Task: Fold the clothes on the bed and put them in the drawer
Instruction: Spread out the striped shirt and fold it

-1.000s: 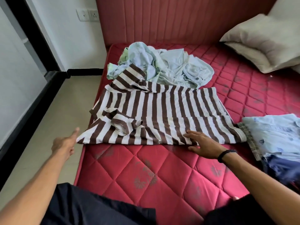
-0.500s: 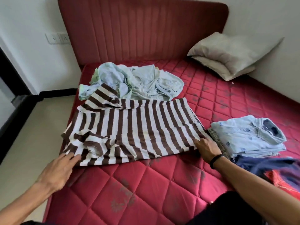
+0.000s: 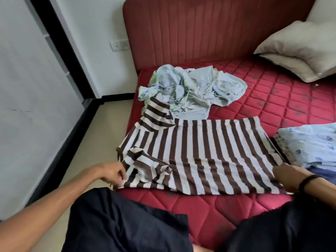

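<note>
The striped shirt (image 3: 198, 157) lies spread flat across the near part of the bed (image 3: 209, 204), in the middle of the frame, its stripes running away from the viewer. It is laid out this way, I judge, so that it can be folded in clean halves; one sleeve is already turned in over the body at the lower left, bunched and wrinkled, while the other sleeve sticks out toward the upper left.

The left hand (image 3: 113, 172), at the lower left of the frame, has its fingers curled around the shirt's near left corner, pinching the cloth right at the edge of the bed. The right hand (image 3: 289, 176), at the lower right, sits on the shirt's near right corner; its fingers appear bent down onto the cloth, but whether they pinch it or only press it I cannot tell. With a hand at each near corner, the likely purpose is to lift that edge evenly and carry it over.

Beyond the shirt, toward the top centre, a crumpled heap of pale blue clothes (image 3: 192, 90) waits unfolded. At the right edge, just beside the shirt, sits a stack of folded clothes (image 3: 309, 142), probably kept together for carrying to the drawer, which is not in view. A pillow (image 3: 298, 50) leans in the upper right corner.
</note>
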`<state>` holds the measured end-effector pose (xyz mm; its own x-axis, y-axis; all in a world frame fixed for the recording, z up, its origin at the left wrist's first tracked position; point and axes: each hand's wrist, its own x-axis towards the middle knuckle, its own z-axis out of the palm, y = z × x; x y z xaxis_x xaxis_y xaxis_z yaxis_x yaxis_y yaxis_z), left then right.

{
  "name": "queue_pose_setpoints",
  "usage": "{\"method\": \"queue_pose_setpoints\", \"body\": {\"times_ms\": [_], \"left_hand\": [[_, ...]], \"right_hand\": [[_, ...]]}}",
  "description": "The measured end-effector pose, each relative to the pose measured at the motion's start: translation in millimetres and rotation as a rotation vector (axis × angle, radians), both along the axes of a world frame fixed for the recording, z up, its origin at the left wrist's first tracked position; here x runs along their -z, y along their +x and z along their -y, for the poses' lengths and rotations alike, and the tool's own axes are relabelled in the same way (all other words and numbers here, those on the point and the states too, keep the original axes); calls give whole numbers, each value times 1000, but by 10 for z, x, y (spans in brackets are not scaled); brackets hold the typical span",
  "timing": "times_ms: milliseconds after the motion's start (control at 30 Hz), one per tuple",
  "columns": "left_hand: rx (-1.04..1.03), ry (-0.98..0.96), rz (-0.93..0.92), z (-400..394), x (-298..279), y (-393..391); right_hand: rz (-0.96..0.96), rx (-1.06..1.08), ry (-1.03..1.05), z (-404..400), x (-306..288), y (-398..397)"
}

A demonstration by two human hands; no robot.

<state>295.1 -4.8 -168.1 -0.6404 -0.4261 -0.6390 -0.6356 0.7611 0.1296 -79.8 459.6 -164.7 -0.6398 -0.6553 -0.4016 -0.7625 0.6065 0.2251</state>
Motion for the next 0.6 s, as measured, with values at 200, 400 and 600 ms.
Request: {"method": "queue_pose_setpoints", "body": {"times_ms": [200,400,600], "left_hand": [[-978,308,-638,-217,23,-375],[-1060,437,-1007,-448,582,-459],[-923,956,-1277,-231,151,-577]], "right_hand": [[378,-21,-541,1108,-123,914],[649,-204,-863,2279,210,2286],[327,36,-1015,2933,481,2161]]}}
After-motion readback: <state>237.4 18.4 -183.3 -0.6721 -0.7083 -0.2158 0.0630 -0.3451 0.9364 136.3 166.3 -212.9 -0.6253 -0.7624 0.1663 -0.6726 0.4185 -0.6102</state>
